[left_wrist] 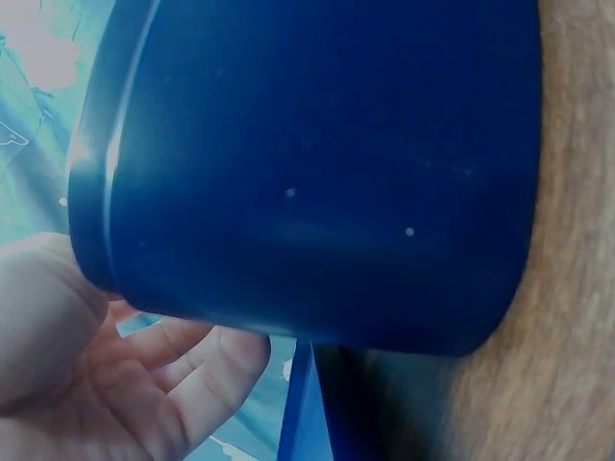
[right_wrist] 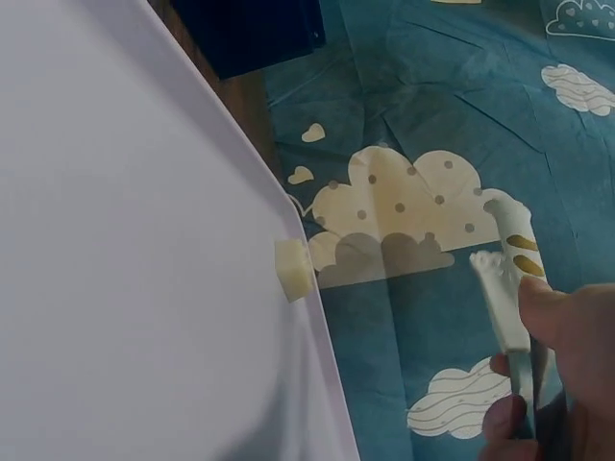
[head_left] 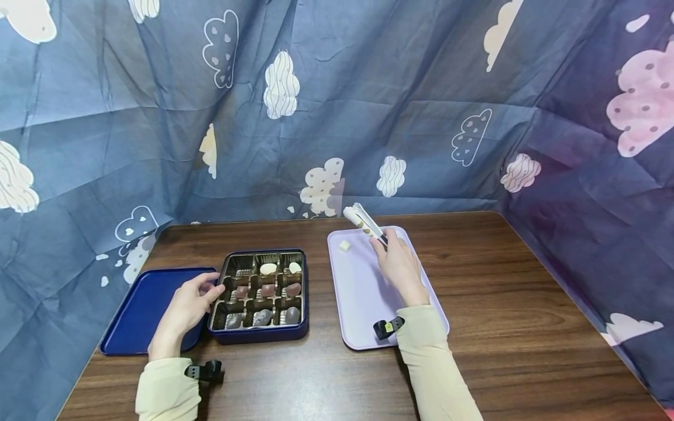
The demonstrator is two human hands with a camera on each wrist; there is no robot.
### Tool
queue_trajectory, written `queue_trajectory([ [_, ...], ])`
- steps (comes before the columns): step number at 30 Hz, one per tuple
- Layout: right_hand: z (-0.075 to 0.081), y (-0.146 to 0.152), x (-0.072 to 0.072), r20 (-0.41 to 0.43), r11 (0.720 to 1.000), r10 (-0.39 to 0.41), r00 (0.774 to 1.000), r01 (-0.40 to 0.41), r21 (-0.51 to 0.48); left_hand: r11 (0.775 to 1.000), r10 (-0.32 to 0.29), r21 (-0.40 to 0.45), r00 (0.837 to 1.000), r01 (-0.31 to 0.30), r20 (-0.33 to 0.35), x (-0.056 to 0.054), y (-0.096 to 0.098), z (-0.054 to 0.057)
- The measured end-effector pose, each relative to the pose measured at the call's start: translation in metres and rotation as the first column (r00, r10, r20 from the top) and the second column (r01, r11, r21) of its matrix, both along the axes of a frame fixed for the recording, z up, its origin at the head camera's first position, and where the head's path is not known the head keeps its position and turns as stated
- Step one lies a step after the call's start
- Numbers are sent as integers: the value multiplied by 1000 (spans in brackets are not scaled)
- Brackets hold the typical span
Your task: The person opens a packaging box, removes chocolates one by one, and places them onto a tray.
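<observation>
A dark blue chocolate box [head_left: 260,336] stands on the wooden table with several chocolates in its gold compartments. My left hand [head_left: 185,309] rests against the box's left side, fingers relaxed, above the blue lid [head_left: 139,307] [left_wrist: 317,173] lying beside it. My right hand [head_left: 399,266] grips white tongs [head_left: 363,222] [right_wrist: 506,298] over the far part of a lilac tray [head_left: 358,292] [right_wrist: 125,288]. The tongs' tips point away and hold nothing. A small pale cube of chocolate [head_left: 344,246] [right_wrist: 292,269] lies near the tray's far left corner.
Blue cloth with cloud prints [head_left: 337,105] hangs close behind and on both sides of the table. Bare wooden tabletop [head_left: 526,304] stretches to the right of the tray and along the near edge.
</observation>
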State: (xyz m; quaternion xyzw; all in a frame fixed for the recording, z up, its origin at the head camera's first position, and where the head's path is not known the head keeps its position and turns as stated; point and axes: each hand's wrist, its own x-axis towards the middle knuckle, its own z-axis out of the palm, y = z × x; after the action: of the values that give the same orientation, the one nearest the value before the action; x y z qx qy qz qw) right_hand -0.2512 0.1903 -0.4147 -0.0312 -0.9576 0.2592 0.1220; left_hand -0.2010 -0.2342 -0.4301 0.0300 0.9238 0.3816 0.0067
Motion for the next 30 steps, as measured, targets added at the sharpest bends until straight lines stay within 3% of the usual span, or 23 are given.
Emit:
queue_trajectory([
  [10, 7, -7, 2, -139, 1000, -12, 990, 12, -2, 1000, 0, -8, 1000, 0, -1, 0, 0, 0],
  [20, 7, -11, 4, -143, 999, -34, 989, 36, 15, 1000, 2, -15, 1000, -2, 10, 0, 0, 1],
  [30, 11, -16, 3, -293, 997, -31, 955, 8, -79, 1000, 10, -1, 1000, -10, 9, 0, 2, 1],
])
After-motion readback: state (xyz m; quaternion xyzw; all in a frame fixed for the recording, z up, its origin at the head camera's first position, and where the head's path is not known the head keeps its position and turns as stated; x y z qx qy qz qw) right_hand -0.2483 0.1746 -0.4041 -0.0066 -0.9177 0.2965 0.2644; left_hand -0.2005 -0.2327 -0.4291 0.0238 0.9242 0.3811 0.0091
